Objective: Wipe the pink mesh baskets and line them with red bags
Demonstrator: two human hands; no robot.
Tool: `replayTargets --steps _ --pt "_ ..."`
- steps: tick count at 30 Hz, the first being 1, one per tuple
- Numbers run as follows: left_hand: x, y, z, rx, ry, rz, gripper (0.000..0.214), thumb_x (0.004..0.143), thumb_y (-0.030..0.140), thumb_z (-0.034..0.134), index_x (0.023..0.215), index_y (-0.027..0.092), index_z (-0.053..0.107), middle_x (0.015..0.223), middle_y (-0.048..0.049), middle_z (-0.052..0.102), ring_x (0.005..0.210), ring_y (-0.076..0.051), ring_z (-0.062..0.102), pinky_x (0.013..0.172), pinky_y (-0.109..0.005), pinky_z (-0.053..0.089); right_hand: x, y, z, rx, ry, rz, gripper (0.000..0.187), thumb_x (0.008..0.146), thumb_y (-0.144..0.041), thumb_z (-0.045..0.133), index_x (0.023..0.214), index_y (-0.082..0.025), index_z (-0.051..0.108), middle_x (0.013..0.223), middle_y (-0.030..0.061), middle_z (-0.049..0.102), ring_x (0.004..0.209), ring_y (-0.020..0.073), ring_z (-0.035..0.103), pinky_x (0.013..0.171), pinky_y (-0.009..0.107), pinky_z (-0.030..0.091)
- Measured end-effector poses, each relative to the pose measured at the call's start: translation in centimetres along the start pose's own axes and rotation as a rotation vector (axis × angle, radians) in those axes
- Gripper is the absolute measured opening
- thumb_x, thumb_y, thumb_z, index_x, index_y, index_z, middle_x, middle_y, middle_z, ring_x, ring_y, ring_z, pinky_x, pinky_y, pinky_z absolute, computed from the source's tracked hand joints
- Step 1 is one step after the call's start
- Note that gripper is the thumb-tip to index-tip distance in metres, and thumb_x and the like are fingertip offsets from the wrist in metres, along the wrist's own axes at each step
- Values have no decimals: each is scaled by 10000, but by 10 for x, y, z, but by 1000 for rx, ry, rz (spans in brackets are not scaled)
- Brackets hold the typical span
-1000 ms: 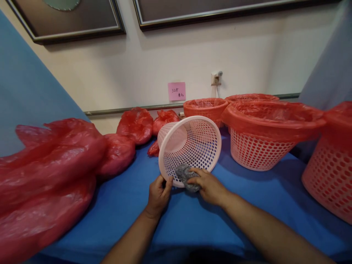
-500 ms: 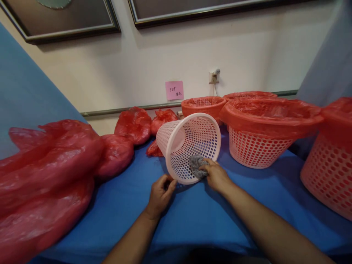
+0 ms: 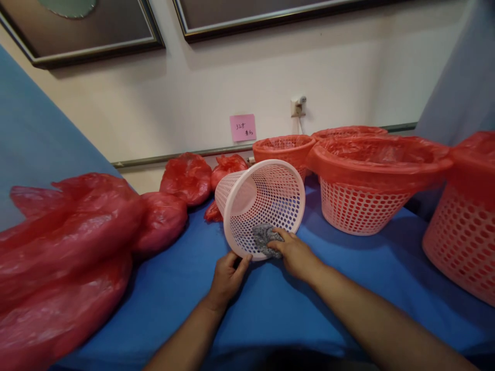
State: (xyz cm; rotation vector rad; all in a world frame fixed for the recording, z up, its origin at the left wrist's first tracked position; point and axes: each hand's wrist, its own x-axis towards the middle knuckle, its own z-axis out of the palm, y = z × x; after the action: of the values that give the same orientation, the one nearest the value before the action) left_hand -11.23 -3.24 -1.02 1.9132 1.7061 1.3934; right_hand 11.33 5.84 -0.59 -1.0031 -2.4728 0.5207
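Note:
A pale pink perforated basket [image 3: 251, 193] lies tipped on its side on the blue table [image 3: 270, 304], its mouth facing me. My left hand [image 3: 227, 278] grips the lower rim of the basket with curled fingers. My right hand [image 3: 294, 253] presses a grey cloth [image 3: 264, 238] against the inside of the basket near the rim, fingers closed over the cloth.
Red plastic bags [image 3: 77, 232] are piled along the left and back. Several pink baskets lined with red bags [image 3: 367, 180] stand at the right and back right. A pink note [image 3: 243, 127] and a wall socket [image 3: 297, 105] are on the wall behind.
The grey cloth and my right hand slid right along the basket's inner rim, then back left. My left hand loosened and regripped the rim, and the basket turned slightly.

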Motion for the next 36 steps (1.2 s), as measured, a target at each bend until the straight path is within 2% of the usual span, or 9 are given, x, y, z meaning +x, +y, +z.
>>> replayTargets --steps 6,8,12,14,22,26,31,33,36 --pt "0 1 -1 70 54 0 345 905 428 669 687 160 660 591 15 602 539 -119 517 543 -223 439 4 23 -28 -216 136 334 542 927 -7 418 1324 -222 719 1648 149 419 1244 342 607 990 494 564" --pt "1 0 0 53 22 -32 350 918 444 642 725 155 683 623 0 641 564 -130 548 562 -229 463 2 19 -19 -109 99 248 553 882 10 477 1311 -233 727 1626 131 456 1293 316 594 1061 468 533" --pt "4 1 1 20 -119 -50 374 944 444 597 757 160 751 689 -28 741 596 -163 641 605 -252 536 -1 1 12 310 -5 -150 678 731 48 560 1288 -295 738 1561 42 539 1388 223 558 1178 387 454" --pt "4 2 1 17 -162 -47 371 941 435 601 740 170 766 691 -26 758 597 -171 662 624 -261 557 -1 -2 19 389 -17 -212 723 696 49 571 1302 -313 730 1553 23 546 1386 206 562 1171 374 464" --pt "1 4 -5 75 65 -32 341 919 431 623 764 148 732 680 -43 728 604 -166 624 618 -260 524 3 35 -28 -138 199 298 546 881 14 455 1290 -214 735 1597 157 474 1238 349 608 1009 515 545" --pt "3 2 -4 54 81 -60 354 912 458 631 791 148 750 706 -47 752 614 -175 640 611 -266 537 3 30 -13 -7 111 146 590 809 53 522 1272 -232 749 1586 140 498 1315 332 589 1093 500 507" --pt "4 1 2 -43 -267 -111 310 925 423 630 897 180 820 877 -66 833 776 -235 754 743 -328 613 7 13 21 381 -16 -247 732 681 85 536 1268 -299 746 1459 23 623 1338 182 601 1153 341 473" --pt "4 1 3 -34 -268 -97 304 930 414 629 892 183 822 855 -61 830 762 -230 755 734 -323 610 8 14 18 352 -4 -206 710 686 78 544 1253 -295 751 1461 23 625 1322 185 609 1140 346 485" --pt "3 0 2 14 -165 -60 296 918 420 654 870 172 808 803 -53 813 697 -209 731 670 -291 581 7 22 -4 42 64 73 610 753 46 580 1246 -265 758 1559 71 549 1291 267 613 1092 413 521"
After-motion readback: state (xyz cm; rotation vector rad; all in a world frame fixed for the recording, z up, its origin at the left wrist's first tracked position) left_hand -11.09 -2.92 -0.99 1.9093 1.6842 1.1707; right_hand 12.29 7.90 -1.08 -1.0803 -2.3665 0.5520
